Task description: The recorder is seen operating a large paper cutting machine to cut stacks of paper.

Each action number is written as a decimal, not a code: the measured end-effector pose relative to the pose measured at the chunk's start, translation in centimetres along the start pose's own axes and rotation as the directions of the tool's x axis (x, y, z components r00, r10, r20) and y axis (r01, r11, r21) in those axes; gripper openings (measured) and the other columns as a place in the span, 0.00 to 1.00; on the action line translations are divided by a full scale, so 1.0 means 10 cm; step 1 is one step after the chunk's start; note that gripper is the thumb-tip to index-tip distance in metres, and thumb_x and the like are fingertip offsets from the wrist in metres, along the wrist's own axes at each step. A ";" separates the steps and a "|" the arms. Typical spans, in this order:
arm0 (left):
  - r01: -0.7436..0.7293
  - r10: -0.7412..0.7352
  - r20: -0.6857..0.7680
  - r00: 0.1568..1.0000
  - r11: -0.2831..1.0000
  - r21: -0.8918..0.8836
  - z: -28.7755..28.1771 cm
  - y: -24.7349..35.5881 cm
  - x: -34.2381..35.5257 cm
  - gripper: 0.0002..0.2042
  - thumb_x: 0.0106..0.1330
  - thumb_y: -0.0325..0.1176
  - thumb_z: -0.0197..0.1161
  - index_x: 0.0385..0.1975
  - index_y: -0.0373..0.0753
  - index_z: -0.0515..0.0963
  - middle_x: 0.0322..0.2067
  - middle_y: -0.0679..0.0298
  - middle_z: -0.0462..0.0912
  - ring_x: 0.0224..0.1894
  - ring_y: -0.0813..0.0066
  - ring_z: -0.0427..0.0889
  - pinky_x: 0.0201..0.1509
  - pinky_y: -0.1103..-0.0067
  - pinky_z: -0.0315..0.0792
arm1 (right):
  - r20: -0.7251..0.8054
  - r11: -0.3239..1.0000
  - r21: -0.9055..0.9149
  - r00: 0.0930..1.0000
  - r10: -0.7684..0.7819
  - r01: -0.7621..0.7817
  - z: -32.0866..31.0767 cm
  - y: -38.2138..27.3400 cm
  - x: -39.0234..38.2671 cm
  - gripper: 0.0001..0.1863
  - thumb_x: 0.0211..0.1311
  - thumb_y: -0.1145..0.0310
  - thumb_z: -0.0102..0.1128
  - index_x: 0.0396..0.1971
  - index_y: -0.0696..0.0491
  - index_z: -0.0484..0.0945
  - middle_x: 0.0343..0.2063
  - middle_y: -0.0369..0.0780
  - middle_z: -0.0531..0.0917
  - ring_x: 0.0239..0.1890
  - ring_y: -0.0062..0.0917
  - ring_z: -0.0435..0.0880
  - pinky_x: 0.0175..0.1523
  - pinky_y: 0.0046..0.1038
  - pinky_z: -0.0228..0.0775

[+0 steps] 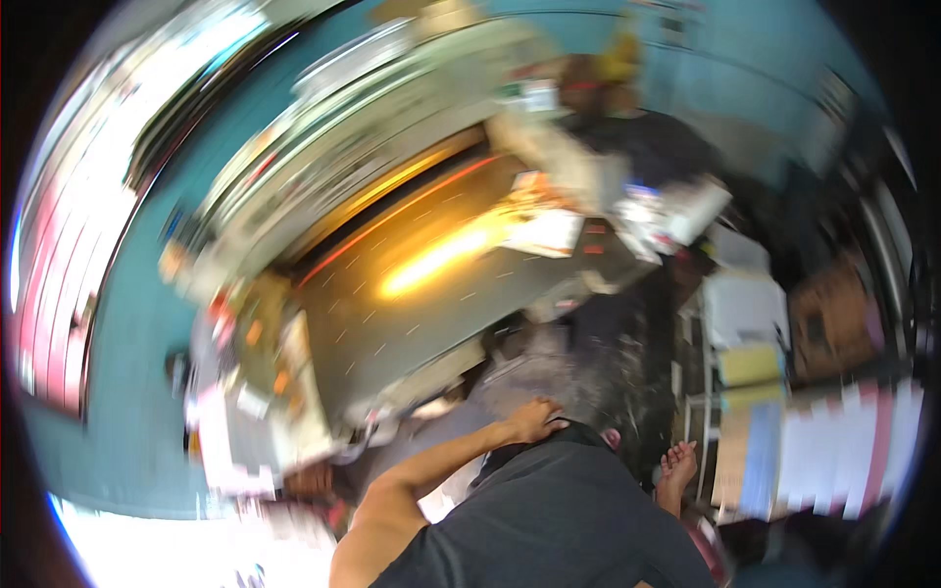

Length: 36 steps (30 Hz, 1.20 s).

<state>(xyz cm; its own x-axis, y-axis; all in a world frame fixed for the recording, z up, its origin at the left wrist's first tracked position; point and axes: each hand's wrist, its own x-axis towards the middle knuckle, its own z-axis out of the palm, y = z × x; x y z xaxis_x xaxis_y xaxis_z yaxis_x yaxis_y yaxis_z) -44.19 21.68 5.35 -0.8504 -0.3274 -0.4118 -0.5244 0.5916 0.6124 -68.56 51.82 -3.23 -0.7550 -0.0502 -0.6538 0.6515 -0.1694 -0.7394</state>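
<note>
My left hand (534, 419) is at the front of my waist, its arm bent, right by the hem of my dark shirt (569, 500). Blur and the shirt hide its fingertips, so whether it grips the cloth I cannot tell. Lower down at my right side hangs my right hand (676, 465), fingers loosely curled and a little apart, with nothing visible in it. Both hands are away from the large machine ahead, whose flat grey bed (392, 333) carries a bright yellow streak of light. White sheets (546, 233) lie at the bed's far right corner.
To the right, stacks of paper (833, 446) and a white pile (747, 309) stand beside a brown cardboard box (831, 318). A cluttered side table (250, 402) adjoins the machine's left end. Dark, scuffed floor (627, 363) runs between machine and stacks. Much of the view is motion-blurred.
</note>
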 end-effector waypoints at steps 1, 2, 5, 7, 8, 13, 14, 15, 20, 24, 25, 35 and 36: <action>0.050 -0.059 -0.111 0.992 0.995 -0.081 0.00 -0.18 -0.22 0.24 0.69 0.51 0.59 0.55 0.40 0.76 0.55 0.49 0.77 0.61 0.49 0.71 0.65 0.62 0.66 | 0.175 0.993 -0.097 0.983 -0.051 0.069 0.32 0.05 -0.12 0.11 0.61 0.55 0.63 0.36 0.46 0.79 0.30 0.30 0.77 0.35 0.19 0.76 0.44 0.29 0.68; 0.061 -0.087 -0.214 0.973 0.990 -0.123 -0.01 -0.38 -0.41 0.23 0.68 0.50 0.60 0.55 0.39 0.76 0.54 0.49 0.77 0.61 0.49 0.71 0.65 0.62 0.67 | 0.279 0.973 -0.184 0.957 -0.083 0.138 0.68 0.12 -0.24 0.16 0.66 0.50 0.61 0.38 0.49 0.79 0.29 0.30 0.77 0.33 0.18 0.75 0.41 0.25 0.68; 0.100 -0.225 -0.461 0.859 0.955 -0.280 0.04 -0.95 -1.06 0.22 0.68 0.48 0.61 0.54 0.38 0.76 0.53 0.48 0.77 0.60 0.49 0.72 0.64 0.62 0.67 | 0.580 0.854 -0.369 0.809 -0.097 0.366 1.72 0.24 -0.62 0.18 0.71 0.49 0.56 0.38 0.50 0.79 0.28 0.30 0.77 0.32 0.15 0.75 0.38 0.21 0.68; 0.200 -0.388 -0.508 0.769 0.901 -0.385 0.16 -1.33 -1.56 0.23 0.67 0.48 0.62 0.54 0.37 0.76 0.53 0.48 0.77 0.60 0.49 0.72 0.64 0.62 0.67 | 0.712 0.768 -0.398 0.697 -0.086 0.502 2.42 0.45 -0.93 0.18 0.72 0.50 0.55 0.38 0.51 0.79 0.28 0.30 0.77 0.31 0.15 0.75 0.37 0.20 0.68; 0.237 -0.452 -0.536 0.713 0.875 -0.423 0.22 -1.51 -1.79 0.23 0.66 0.47 0.63 0.54 0.37 0.76 0.53 0.48 0.77 0.60 0.49 0.72 0.64 0.63 0.68 | 0.785 0.697 -0.360 0.605 -0.134 0.620 2.76 0.56 -1.11 0.17 0.73 0.52 0.54 0.38 0.51 0.80 0.28 0.30 0.77 0.31 0.14 0.75 0.37 0.19 0.68; 0.351 -0.748 -0.523 0.409 0.657 -0.667 0.68 -2.04 -2.86 0.24 0.62 0.48 0.66 0.52 0.38 0.79 0.53 0.50 0.79 0.58 0.49 0.76 0.62 0.63 0.70 | 0.956 0.703 -0.237 0.288 0.048 0.671 3.99 1.26 -2.27 0.13 0.72 0.58 0.55 0.41 0.52 0.80 0.31 0.32 0.79 0.34 0.15 0.78 0.39 0.19 0.71; 0.377 -0.793 -0.491 0.360 0.605 -0.701 0.78 -2.08 -3.04 0.25 0.62 0.48 0.66 0.53 0.38 0.78 0.54 0.50 0.79 0.59 0.49 0.76 0.63 0.63 0.69 | 0.971 0.668 -0.238 0.200 0.134 0.705 4.15 1.43 -2.50 0.14 0.72 0.57 0.55 0.41 0.53 0.80 0.31 0.32 0.79 0.34 0.14 0.78 0.40 0.19 0.70; 0.372 -0.846 -0.451 0.283 0.531 -0.761 0.86 -2.12 -3.20 0.25 0.62 0.48 0.67 0.54 0.38 0.78 0.53 0.50 0.80 0.57 0.50 0.77 0.62 0.63 0.71 | 0.971 0.658 -0.233 0.134 0.198 0.716 4.25 1.64 -2.73 0.13 0.72 0.58 0.56 0.40 0.53 0.80 0.30 0.31 0.79 0.33 0.14 0.77 0.40 0.19 0.70; 0.114 -0.920 -0.377 -0.107 0.365 -0.924 0.98 -2.10 -3.82 0.23 0.62 0.44 0.68 0.52 0.35 0.79 0.46 0.50 0.84 0.46 0.57 0.85 0.51 0.67 0.78 | 0.767 0.636 -0.311 -0.209 0.607 0.707 4.27 2.56 -3.67 0.10 0.71 0.63 0.57 0.38 0.54 0.80 0.29 0.34 0.81 0.31 0.16 0.79 0.38 0.21 0.73; -0.243 -0.915 -0.295 -0.275 0.364 -0.899 0.72 -1.94 -4.32 0.20 0.69 0.40 0.64 0.56 0.36 0.76 0.46 0.62 0.83 0.43 0.76 0.80 0.47 0.77 0.76 | 0.442 0.452 -0.517 -0.226 0.868 0.727 4.12 3.00 -4.54 0.12 0.69 0.63 0.61 0.42 0.56 0.77 0.30 0.35 0.82 0.33 0.17 0.80 0.37 0.21 0.73; -0.341 -0.937 -0.222 -0.271 0.309 -0.888 0.64 -1.90 -4.46 0.21 0.70 0.42 0.63 0.57 0.36 0.76 0.48 0.62 0.82 0.46 0.75 0.81 0.48 0.76 0.76 | 0.423 0.551 -0.396 -0.387 0.819 0.734 4.15 3.06 -4.85 0.14 0.68 0.62 0.62 0.44 0.57 0.78 0.31 0.35 0.81 0.34 0.17 0.80 0.39 0.21 0.73; 0.042 -0.525 -0.457 -0.718 0.623 -0.781 -0.21 -2.77 -6.06 0.18 0.66 0.38 0.67 0.51 0.36 0.78 0.47 0.58 0.81 0.49 0.67 0.81 0.47 0.72 0.77 | 0.417 0.535 0.608 -0.809 0.414 0.587 5.65 4.00 -8.58 0.50 0.46 0.40 0.74 0.59 0.66 0.71 0.46 0.52 0.83 0.49 0.37 0.84 0.55 0.31 0.74; 0.139 -0.435 -0.508 -0.743 0.642 -0.754 -0.30 -2.93 -6.19 0.17 0.65 0.37 0.68 0.50 0.37 0.79 0.48 0.57 0.80 0.49 0.63 0.80 0.47 0.70 0.77 | 0.401 0.409 0.671 -0.766 0.502 0.619 5.85 4.22 -8.86 0.53 0.44 0.40 0.75 0.59 0.70 0.69 0.50 0.55 0.81 0.53 0.40 0.82 0.58 0.32 0.72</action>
<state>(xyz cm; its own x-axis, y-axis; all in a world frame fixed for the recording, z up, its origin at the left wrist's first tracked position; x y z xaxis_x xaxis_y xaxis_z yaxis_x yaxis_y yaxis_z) 23.67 22.42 14.94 0.8384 -0.3884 0.3824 -0.4876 -0.2208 0.8447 21.55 -8.41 32.90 0.8763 -0.4409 0.1939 -0.2500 -0.7605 -0.5994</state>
